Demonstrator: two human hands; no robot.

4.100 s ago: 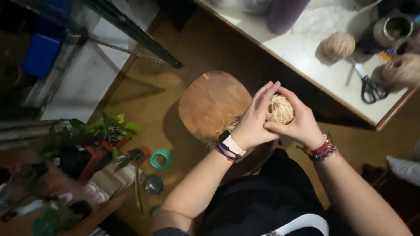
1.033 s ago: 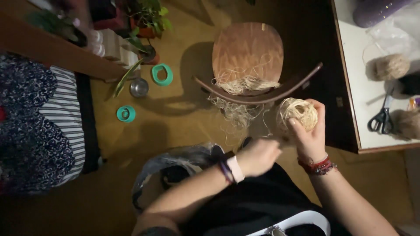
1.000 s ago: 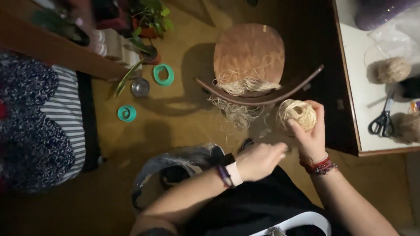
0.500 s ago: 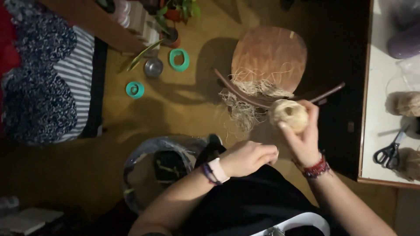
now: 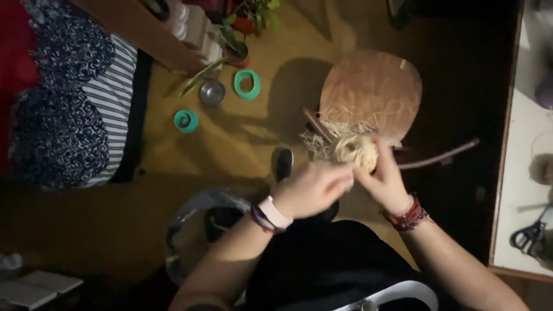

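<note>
Floor items: two teal rings and, with a small metal bowl between them — all near a potted plant. A round wooden stool stands centre-right. Black scissors lie on the white table — right edge of view.

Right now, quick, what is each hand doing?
Left hand: closed, fingertips at the twine ball; real grip cannot be told.
Right hand: closed on the twine ball.
</note>
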